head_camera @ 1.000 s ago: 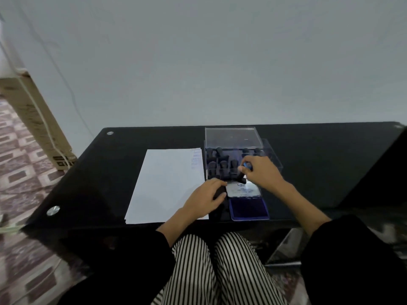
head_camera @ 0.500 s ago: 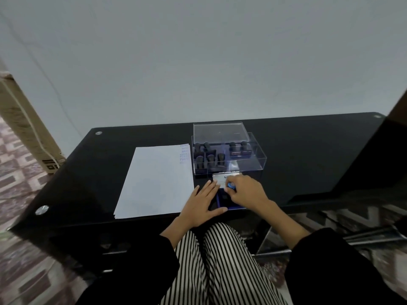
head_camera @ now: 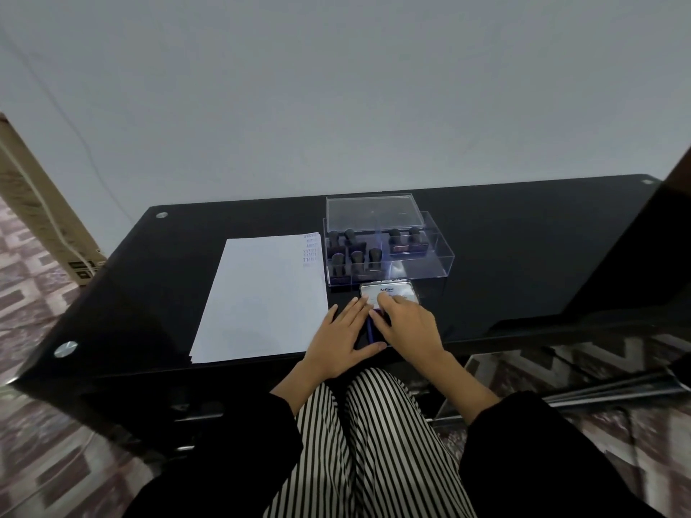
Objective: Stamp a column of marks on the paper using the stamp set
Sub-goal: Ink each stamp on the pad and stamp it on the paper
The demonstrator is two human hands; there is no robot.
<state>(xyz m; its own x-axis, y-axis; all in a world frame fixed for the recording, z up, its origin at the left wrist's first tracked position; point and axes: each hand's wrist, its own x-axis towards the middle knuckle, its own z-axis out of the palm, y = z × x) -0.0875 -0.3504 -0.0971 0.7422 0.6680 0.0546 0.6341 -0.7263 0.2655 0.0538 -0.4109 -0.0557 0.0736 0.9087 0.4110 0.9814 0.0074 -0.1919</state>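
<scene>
Setting: prob. home room. Evidence: black glass desk (head_camera: 523,256) against plain grey wall (head_camera: 336,87), patterned floor tiles (head_camera: 33,293), long cardboard box (head_camera: 37,218) propped at left.

A black glass table (head_camera: 523,256) stands against a plain grey wall (head_camera: 336,87). Round metal fittings sit at its corners: one at the far left (head_camera: 161,214), one at the near left (head_camera: 65,348) and one at the far right (head_camera: 646,181). A long cardboard box (head_camera: 41,207) leans at the left, beside the table, with a white cable (head_camera: 35,185) running down its face. A thin wire (head_camera: 86,147) trails down the wall near it. The floor is laid with patterned tiles (head_camera: 33,263) in brown and grey. Chrome bars (head_camera: 598,392) show under the table at the right. Black-and-white striped trousers (head_camera: 374,443) fill the bottom middle.
</scene>
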